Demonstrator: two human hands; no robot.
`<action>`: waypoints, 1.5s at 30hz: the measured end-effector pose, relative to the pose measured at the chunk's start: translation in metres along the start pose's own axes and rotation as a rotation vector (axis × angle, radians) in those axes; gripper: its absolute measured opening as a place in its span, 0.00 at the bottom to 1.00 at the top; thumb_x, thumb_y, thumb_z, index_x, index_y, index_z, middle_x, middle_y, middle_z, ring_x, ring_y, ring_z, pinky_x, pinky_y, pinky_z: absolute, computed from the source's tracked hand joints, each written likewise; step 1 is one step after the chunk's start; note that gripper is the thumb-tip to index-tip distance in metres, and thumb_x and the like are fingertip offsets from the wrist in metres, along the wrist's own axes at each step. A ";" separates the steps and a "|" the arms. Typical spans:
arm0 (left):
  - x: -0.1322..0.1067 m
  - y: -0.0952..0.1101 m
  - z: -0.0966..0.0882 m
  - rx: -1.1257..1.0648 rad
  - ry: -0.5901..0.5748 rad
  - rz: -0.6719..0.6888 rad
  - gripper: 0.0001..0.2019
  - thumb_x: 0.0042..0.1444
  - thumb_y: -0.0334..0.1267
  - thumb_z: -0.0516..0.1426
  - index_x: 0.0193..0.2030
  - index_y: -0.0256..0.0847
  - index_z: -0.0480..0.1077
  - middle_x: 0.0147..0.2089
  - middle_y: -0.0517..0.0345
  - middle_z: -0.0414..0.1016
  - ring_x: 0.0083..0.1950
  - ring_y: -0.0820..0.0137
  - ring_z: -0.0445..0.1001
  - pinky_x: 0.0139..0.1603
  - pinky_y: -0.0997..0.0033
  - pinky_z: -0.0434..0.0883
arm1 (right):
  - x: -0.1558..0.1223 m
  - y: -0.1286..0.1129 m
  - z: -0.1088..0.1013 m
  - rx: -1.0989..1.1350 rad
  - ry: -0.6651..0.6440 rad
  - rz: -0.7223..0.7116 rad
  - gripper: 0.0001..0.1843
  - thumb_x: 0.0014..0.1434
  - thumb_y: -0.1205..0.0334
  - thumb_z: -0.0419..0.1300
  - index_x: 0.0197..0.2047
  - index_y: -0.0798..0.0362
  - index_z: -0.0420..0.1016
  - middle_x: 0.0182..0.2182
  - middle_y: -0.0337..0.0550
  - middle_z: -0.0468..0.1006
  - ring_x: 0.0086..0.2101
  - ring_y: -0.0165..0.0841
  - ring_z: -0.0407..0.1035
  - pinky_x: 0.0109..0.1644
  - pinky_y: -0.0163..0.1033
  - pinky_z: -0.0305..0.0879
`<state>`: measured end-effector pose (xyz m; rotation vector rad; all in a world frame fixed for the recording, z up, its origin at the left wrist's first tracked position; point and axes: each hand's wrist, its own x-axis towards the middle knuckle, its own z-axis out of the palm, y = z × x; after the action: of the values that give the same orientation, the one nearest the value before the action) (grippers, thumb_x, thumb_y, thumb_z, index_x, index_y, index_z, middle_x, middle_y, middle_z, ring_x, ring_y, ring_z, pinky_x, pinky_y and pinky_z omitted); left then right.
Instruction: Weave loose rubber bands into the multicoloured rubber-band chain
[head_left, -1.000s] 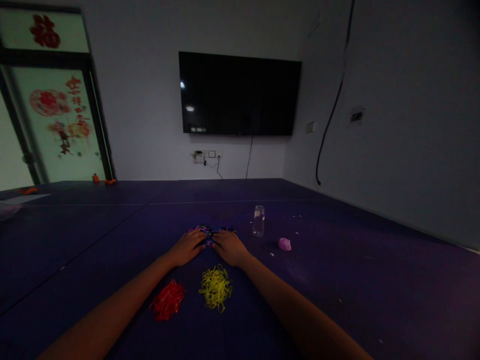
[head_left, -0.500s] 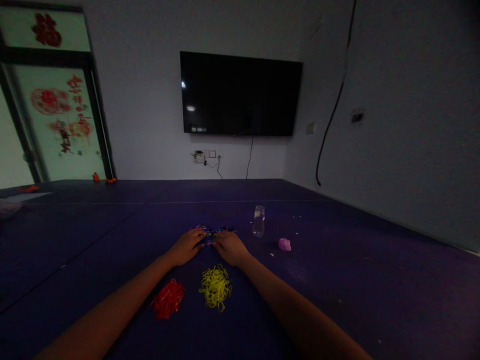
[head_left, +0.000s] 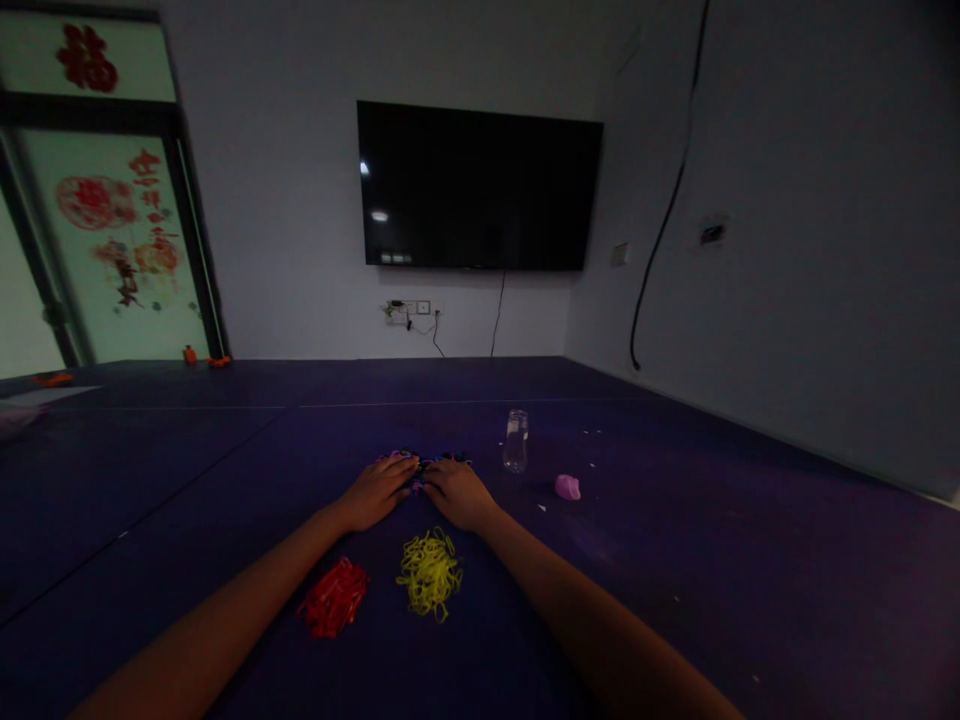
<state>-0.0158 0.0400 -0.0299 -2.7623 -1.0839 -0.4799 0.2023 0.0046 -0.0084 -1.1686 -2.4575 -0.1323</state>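
Observation:
My left hand (head_left: 378, 493) lies over the left side of a pile of mixed, mostly dark rubber bands (head_left: 418, 484), its fingers stretched out across it. From the right, my right hand (head_left: 459, 494) rests on the same pile with its fingers extended. Both hands hide much of the pile, and the two sets of fingertips nearly meet in its middle. Closer to me are a heap of yellow rubber bands (head_left: 430, 573) and, left of it, a heap of red rubber bands (head_left: 335, 598). Neither hand touches these two heaps.
A clear bottle (head_left: 516, 442) stands upright right of my hands, near a crumpled pink lump (head_left: 568, 487). Small white scraps dot the purple surface (head_left: 675, 540). Orange items (head_left: 190, 355) lie at the far left edge. A television (head_left: 480, 188) hangs on the wall.
My left hand's fingers have shifted slightly to the right over the pile. My right hand stays almost where it was. The heaps look unchanged.

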 end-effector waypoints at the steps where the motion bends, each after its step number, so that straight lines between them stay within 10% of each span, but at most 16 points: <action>1: 0.000 0.000 0.000 -0.001 0.002 0.000 0.23 0.67 0.46 0.43 0.66 0.45 0.54 0.68 0.52 0.56 0.68 0.59 0.51 0.65 0.51 0.54 | 0.000 0.000 0.000 0.004 0.004 0.013 0.18 0.65 0.58 0.48 0.53 0.53 0.72 0.53 0.50 0.72 0.53 0.38 0.63 0.57 0.44 0.57; 31: -0.002 0.011 -0.013 -0.100 0.094 0.030 0.13 0.63 0.38 0.50 0.52 0.42 0.68 0.53 0.50 0.71 0.56 0.62 0.67 0.60 0.56 0.62 | 0.001 0.004 0.005 0.017 -0.026 -0.014 0.17 0.66 0.58 0.49 0.48 0.56 0.74 0.49 0.51 0.74 0.54 0.40 0.62 0.59 0.46 0.55; 45: -0.001 0.000 -0.002 -0.030 0.031 0.015 0.23 0.66 0.44 0.44 0.65 0.43 0.55 0.66 0.49 0.59 0.67 0.60 0.54 0.65 0.52 0.55 | 0.002 0.003 0.011 0.007 -0.031 0.001 0.21 0.66 0.56 0.46 0.56 0.56 0.68 0.55 0.53 0.70 0.57 0.41 0.60 0.60 0.49 0.55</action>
<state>-0.0167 0.0388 -0.0280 -2.7772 -1.0577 -0.5391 0.1998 0.0105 -0.0184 -1.1773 -2.4821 -0.1069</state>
